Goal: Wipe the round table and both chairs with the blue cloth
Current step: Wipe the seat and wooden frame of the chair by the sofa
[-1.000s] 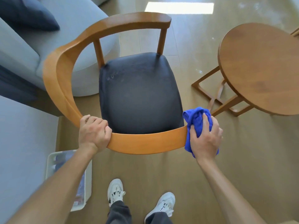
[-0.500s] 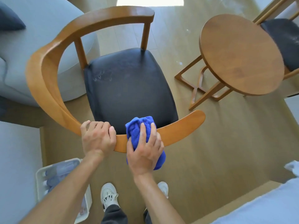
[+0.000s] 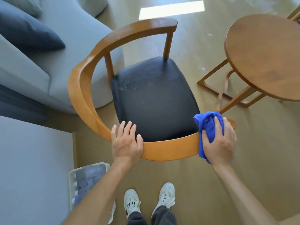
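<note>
A wooden chair (image 3: pixel 84 101) with a curved backrest and a black seat (image 3: pixel 154 98) stands in front of me. My left hand (image 3: pixel 126 143) rests flat on the near rail of the backrest, fingers straight. My right hand (image 3: pixel 219 143) presses the bunched blue cloth (image 3: pixel 207 125) against the right end of that rail, fingers draped over the cloth. The round wooden table (image 3: pixel 266 59) stands at the right. A sliver of a second chair (image 3: pixel 294 16) shows at the top right edge.
A grey sofa (image 3: pixel 53 62) with a dark cushion (image 3: pixel 27 33) sits close behind the chair on the left. A white bin of bottles (image 3: pixel 87 184) stands on the floor near my left foot. A pale surface (image 3: pixel 32 168) fills the lower left.
My right hand slid the cloth along the rail from beside my left hand out to the rail's right end. My left hand's fingers straightened from a curled grip to lying flat.
</note>
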